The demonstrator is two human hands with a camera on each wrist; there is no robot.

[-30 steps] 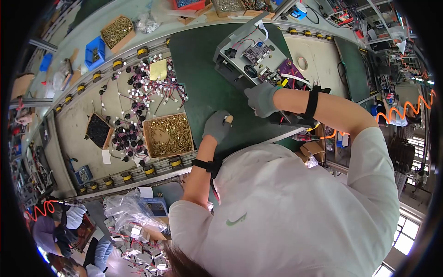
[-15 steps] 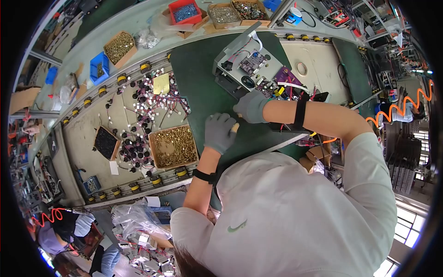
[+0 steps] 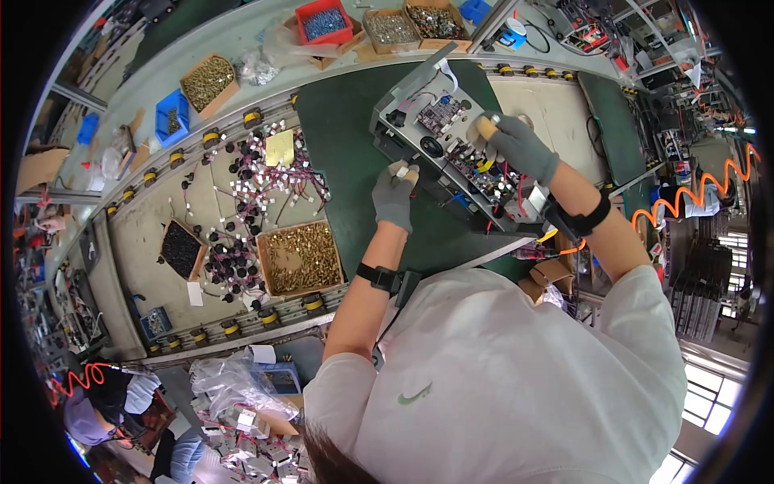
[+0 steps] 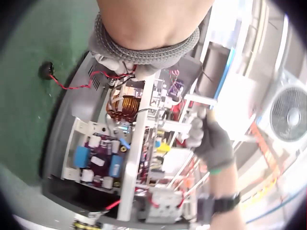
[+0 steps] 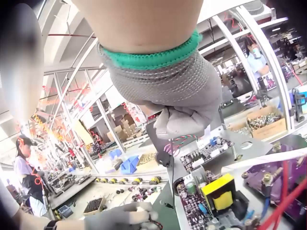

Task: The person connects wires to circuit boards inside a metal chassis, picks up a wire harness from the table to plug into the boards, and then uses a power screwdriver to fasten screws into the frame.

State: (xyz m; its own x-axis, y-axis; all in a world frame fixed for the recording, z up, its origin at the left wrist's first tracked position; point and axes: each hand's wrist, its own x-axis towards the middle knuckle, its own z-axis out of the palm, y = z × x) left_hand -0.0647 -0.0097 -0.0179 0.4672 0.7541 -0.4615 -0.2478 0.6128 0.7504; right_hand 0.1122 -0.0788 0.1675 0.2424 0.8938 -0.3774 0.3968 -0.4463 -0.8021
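Note:
An open grey metal chassis [image 3: 409,129] with circuit boards [image 4: 98,163] lies on the green work surface [image 3: 343,113]. At its near edge, my gloved left hand [image 3: 393,194] pinches a red-and-black wire [image 4: 72,87]. From that wire a small round black part [image 4: 47,70] hangs out over the green surface. My gloved right hand [image 3: 522,147] is above the boards, its fingers curled together. In the right wrist view, a thin dark wire [image 5: 172,167] runs down from the right fingertips. A yellow-wrapped component [image 5: 221,191] stands on the board below. The left fingertips are partly hidden in the left wrist view.
Left of the chassis lie many wired black parts [image 3: 234,250], a yellow note [image 3: 281,148] and a box of brass-coloured pieces [image 3: 300,258]. Bins of small hardware, including a red one [image 3: 322,24], line the back. An orange coiled hose [image 3: 673,206] hangs at right.
My right hand has moved from the chassis's near-left edge to above its boards on the right. The left hand has risen from the green surface to the chassis's near edge.

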